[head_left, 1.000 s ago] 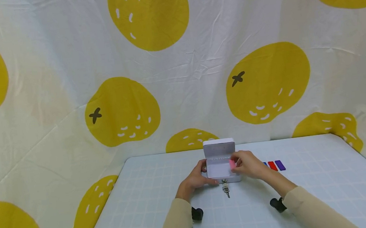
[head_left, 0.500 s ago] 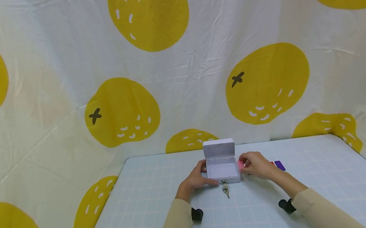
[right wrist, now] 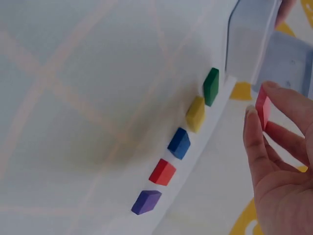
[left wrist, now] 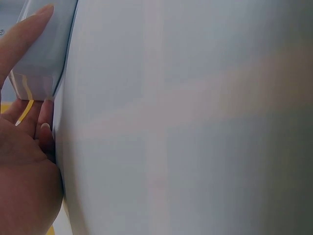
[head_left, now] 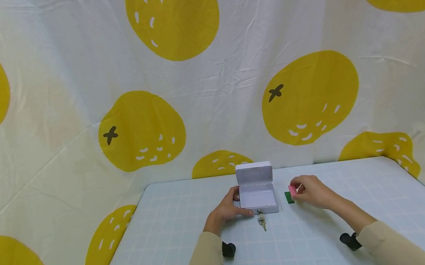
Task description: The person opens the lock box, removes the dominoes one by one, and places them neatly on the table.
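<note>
A small white cash box stands on the table with its lid raised. Keys hang from the lock on its front. My left hand holds the box's left side, the thumb along the front and the other fingers round the far end. My right hand pinches a pink block between thumb and fingers, right of the box. In the right wrist view a green block, a yellow block, a blue block, a red block and a purple block form a row.
The table bears a pale blue checked cloth. Behind it hangs a white curtain printed with big yellow fruit. In the head view my right hand hides most of the row of blocks. Black wrist cameras sit beneath both forearms.
My right hand has moved right with the pink block, from over the open box to beyond its right side. The green block has come into sight; my left hand has stayed put.
</note>
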A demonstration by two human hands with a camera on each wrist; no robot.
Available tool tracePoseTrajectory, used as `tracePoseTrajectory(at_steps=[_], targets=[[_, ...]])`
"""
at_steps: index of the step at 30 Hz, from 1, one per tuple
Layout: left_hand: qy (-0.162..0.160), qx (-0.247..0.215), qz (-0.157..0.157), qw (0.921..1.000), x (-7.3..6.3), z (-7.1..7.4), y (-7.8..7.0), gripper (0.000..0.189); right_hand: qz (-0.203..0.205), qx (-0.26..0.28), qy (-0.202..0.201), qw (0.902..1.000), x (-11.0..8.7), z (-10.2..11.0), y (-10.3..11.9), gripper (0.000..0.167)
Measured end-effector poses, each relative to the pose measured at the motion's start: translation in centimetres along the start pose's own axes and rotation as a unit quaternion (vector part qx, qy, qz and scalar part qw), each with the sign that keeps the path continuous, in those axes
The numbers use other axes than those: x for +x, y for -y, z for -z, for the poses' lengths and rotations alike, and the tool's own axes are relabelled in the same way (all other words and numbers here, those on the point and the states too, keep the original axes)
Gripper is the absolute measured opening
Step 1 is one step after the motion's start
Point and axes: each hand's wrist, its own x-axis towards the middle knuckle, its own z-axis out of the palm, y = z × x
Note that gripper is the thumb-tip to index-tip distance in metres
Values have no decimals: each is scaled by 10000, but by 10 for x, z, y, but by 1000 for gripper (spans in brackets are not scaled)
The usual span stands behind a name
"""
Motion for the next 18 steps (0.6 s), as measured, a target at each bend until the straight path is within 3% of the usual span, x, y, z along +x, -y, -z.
tracePoseTrajectory(at_steps=[13,18], targets=[[58,-45,13,10000,0,0,0,97,-41,-177,-68,9998,-21,23,-19,33],[84,15,61,9999,1,2,-1,98,-229,-297,-48,9993,-29,37,-31,36]])
